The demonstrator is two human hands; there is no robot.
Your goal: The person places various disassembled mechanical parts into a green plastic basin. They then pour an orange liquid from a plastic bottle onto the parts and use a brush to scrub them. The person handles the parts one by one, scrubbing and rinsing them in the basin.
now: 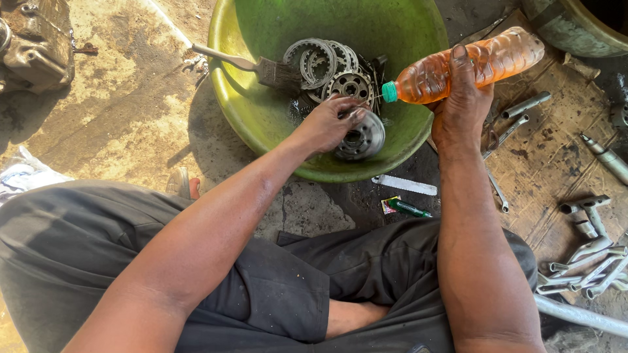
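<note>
A green plastic basin [261, 117] sits on the ground in front of me. Inside it lie several round metal clutch plates [320, 59], a toothed hub [352, 85] and a paintbrush [261, 67] with its handle on the rim. My left hand [327, 124] reaches into the basin and grips a round metal drum part [363, 138]. My right hand [461, 108] holds a clear plastic bottle [487, 62] of orange liquid on its side, its green cap pointing at the basin.
Several socket wrenches and spanners [589, 261] lie on a board at the right. A green-handled screwdriver [409, 208] and a white strip [404, 185] lie near my knees. An engine part [36, 42] sits top left, another bowl [575, 29] top right.
</note>
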